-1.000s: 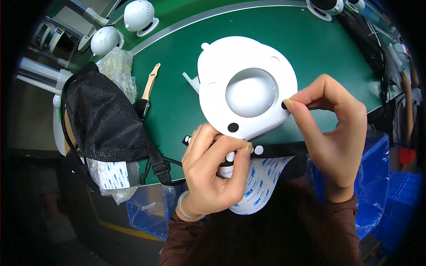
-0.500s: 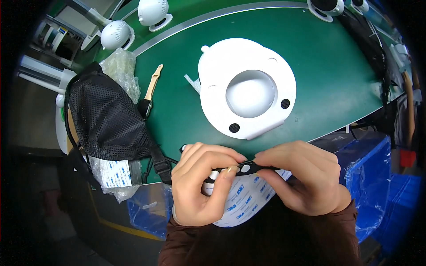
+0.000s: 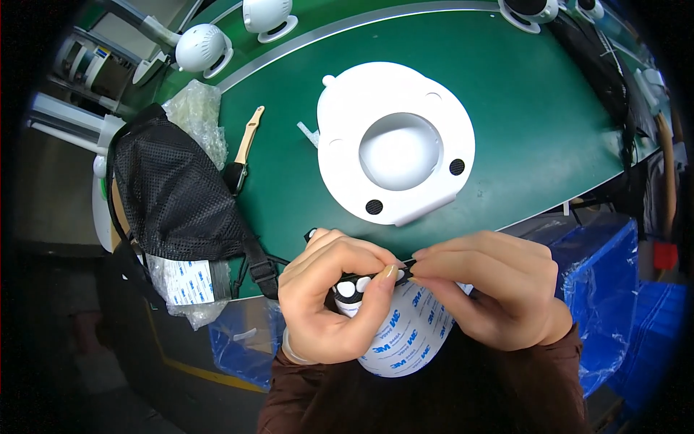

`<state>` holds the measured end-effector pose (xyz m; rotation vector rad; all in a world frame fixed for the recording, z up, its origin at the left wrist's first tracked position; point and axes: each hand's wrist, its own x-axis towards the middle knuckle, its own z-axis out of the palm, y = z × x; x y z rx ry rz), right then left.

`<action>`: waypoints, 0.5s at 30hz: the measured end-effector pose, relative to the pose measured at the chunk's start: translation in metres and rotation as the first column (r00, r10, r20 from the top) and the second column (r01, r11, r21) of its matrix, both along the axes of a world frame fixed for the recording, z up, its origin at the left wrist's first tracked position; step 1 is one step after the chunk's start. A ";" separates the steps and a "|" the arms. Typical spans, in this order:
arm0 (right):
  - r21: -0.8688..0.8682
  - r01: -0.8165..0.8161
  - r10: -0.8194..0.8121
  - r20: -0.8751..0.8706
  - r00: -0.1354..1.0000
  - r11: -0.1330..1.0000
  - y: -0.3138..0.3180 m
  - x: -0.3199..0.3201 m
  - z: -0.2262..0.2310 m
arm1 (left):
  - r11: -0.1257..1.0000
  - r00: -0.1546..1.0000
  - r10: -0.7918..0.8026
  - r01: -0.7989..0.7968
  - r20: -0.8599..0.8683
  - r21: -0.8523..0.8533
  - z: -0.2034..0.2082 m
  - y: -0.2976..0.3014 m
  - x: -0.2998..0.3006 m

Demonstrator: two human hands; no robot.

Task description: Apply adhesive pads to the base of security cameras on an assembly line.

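Below the white base (image 3: 340, 163), left fingers (image 3: 377, 298) and right fingers (image 3: 463, 265) pinch a white-dotted strip (image 3: 348, 289), partly hiding it.

Housing (image 3: 340, 173) on table (image 3: 535, 123), beyond strip (image 3: 347, 288); brush (image 3: 249, 139) left of housing, bag (image 3: 173, 192) farther left.

Two hands (image 3: 325, 298) are pinching one black strip (image 3: 347, 278), which is showing at least three white dots (image 3: 347, 289); one white-and-blue sheet (image 3: 405, 340) is hanging below. Two black pads (image 3: 374, 207) are sitting on one white housing (image 3: 338, 166). One brush (image 3: 249, 141) and one mesh bag (image 3: 173, 192) are lying leftward. Two white round devices (image 3: 203, 48) are standing upper left, two more upper right.
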<state>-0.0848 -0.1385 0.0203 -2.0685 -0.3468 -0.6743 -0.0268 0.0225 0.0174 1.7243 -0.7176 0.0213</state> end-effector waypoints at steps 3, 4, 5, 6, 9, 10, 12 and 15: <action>-0.037 -0.002 0.002 -0.001 1.000 0.999 0.001 0.001 0.001 | 1.000 1.000 0.023 -0.023 0.016 0.007 -0.001 0.000 0.001; -0.063 0.017 -0.018 -0.002 1.000 0.998 0.002 0.001 0.001 | 1.000 1.000 0.024 -0.024 0.011 0.000 -0.002 0.000 0.001; -0.064 0.012 -0.011 0.009 1.000 0.998 0.003 0.001 0.002 | 1.000 1.000 0.030 -0.030 0.000 -0.001 -0.002 0.000 0.001; -0.101 0.040 -0.038 0.022 0.999 0.994 0.003 0.000 0.002 | 0.999 0.999 0.032 -0.032 -0.001 0.004 -0.002 -0.001 0.001; -0.147 0.069 -0.065 0.035 0.997 0.987 0.005 0.000 0.002 | 0.999 0.999 0.047 -0.047 -0.019 0.004 -0.001 0.000 0.000; -0.157 0.077 -0.073 0.026 0.997 0.985 0.006 0.001 0.002 | 0.998 0.998 0.054 -0.054 -0.021 0.008 -0.001 0.000 0.001; -0.197 0.075 -0.064 0.059 0.996 0.977 0.007 0.002 0.003 | 0.998 0.998 0.060 -0.060 -0.022 0.009 0.000 0.000 0.001; -0.213 0.082 -0.062 0.095 0.993 0.974 0.009 0.005 0.001 | 0.994 0.988 0.113 -0.113 -0.104 0.006 0.002 0.000 0.000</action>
